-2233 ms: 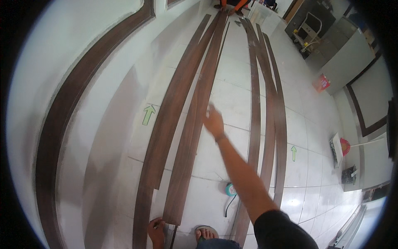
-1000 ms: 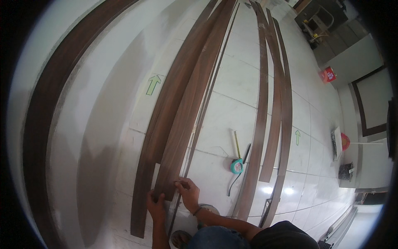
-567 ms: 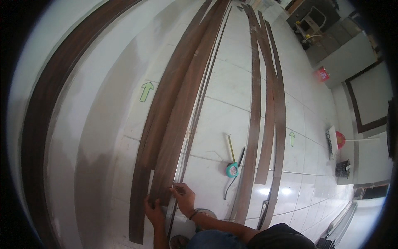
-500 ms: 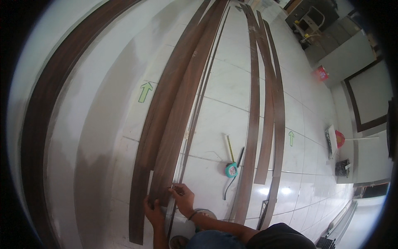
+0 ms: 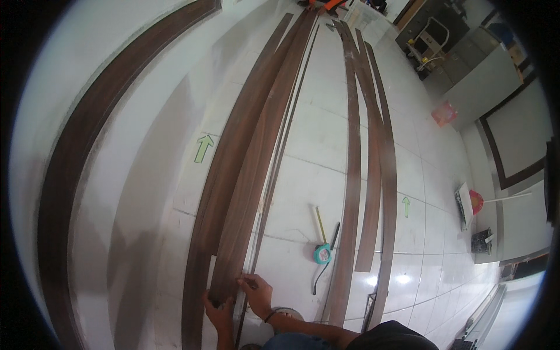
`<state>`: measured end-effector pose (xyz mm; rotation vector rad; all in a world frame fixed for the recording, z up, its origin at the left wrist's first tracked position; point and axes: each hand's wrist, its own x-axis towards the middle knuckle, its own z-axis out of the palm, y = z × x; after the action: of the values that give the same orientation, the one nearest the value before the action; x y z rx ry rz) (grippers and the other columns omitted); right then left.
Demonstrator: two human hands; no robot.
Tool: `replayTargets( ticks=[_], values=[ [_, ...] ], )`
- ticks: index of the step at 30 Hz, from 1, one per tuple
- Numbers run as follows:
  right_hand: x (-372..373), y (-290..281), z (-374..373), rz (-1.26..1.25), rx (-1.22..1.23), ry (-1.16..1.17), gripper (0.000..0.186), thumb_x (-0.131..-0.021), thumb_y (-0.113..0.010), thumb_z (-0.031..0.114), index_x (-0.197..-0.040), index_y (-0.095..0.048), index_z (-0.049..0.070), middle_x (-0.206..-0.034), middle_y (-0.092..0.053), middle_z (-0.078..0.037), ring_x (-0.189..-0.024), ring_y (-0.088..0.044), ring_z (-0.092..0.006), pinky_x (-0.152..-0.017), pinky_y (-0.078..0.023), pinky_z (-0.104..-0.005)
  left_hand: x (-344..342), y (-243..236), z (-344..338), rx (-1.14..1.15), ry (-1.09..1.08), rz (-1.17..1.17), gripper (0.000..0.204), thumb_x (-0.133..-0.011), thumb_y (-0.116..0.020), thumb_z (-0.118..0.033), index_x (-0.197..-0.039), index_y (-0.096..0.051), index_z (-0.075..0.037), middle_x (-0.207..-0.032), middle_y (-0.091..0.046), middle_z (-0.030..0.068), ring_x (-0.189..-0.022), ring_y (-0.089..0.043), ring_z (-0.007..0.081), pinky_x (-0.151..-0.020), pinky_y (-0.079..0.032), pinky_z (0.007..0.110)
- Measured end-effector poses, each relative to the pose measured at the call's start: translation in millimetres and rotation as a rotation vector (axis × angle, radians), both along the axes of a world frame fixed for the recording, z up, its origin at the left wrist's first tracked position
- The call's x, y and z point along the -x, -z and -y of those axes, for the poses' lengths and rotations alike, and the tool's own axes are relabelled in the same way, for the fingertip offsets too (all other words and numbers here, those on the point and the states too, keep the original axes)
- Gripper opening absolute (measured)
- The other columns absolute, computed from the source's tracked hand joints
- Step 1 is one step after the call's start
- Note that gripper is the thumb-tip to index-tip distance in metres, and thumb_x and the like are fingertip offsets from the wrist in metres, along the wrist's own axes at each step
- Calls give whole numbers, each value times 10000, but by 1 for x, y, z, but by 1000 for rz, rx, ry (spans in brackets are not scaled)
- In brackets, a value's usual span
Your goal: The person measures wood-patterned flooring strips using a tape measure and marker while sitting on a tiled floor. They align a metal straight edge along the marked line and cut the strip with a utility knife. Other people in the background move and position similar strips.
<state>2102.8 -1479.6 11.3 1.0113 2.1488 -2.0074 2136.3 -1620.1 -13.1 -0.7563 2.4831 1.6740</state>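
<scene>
Plank [image 5: 256, 175] of dark brown wood grain runs away in front of me over the white tiled floor [image 5: 309, 192], its near end at my hands. My left hand [image 5: 219, 312] is clamped on that end, by its left corner. Just beside it, my right hand [image 5: 258, 294] is at the plank's right edge, fingertips drawn close; I cannot tell whether they pinch anything. Ahead of my left hand, a second brown board [image 5: 226, 169] lies along the plank's left side. To the right of my right hand, and a little ahead, rests a teal tape measure [image 5: 322, 254], its yellow blade [image 5: 320, 224] partly out. Farther right lie more brown boards [image 5: 353, 163].
</scene>
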Motion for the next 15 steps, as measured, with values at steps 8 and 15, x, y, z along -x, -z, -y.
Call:
replayTargets(
  ticks=[8, 15],
  values=[
    [-3, 11, -4, -98, 25, -1, 283, -948, -768, 129, -1156, -690, -45, -1022, -775, -112, -895, -710, -131, -772, -570, -277, 6, -28, -15, 105, 126, 5, 973, -636, -908, -70, -1460, -394, -9, -1343, -538, 218, -1280, -527, 377, -1114, -394, 441],
    [0, -4, -3, -23, 104, -12, 279, -950, -767, 128, -1153, -677, -40, -1048, -770, -121, -938, -712, -139, -789, -573, -274, 2, -24, -17, 114, 98, -13, 962, -641, -882, -57, -1466, -390, -3, -1350, -532, 248, -1306, -514, 398, -1127, -379, 457]
  ],
)
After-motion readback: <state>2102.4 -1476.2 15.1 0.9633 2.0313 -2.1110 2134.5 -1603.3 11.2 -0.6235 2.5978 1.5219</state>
